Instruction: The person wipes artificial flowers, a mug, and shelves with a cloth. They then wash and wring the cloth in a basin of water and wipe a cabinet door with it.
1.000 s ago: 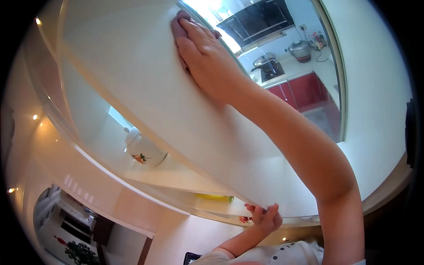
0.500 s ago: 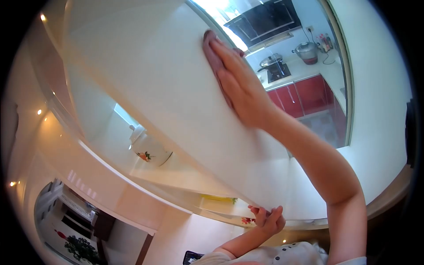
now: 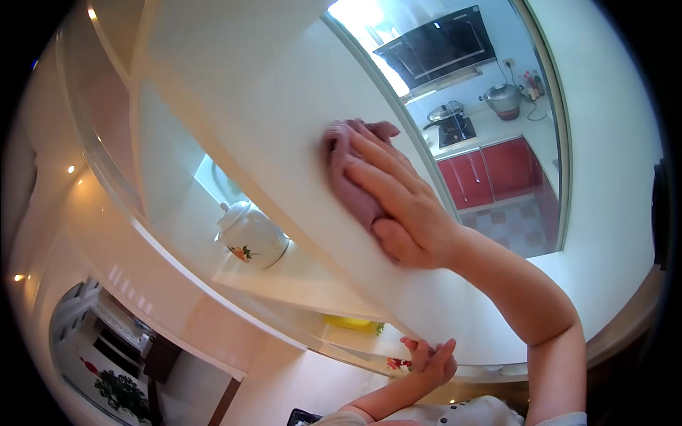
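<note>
1. Head view: your right hand (image 3: 412,206) holds a bunched mauve cloth (image 3: 350,186), fingers laid over it, against the white panel (image 3: 263,92).
2. Your left hand (image 3: 432,363), fingers bent, is at the white panel's lower edge; I cannot tell whether it grips.
3. Left of the white panel stands a flower-decorated pot (image 3: 259,228); right of the white panel show red cabinets (image 3: 467,177).
</note>
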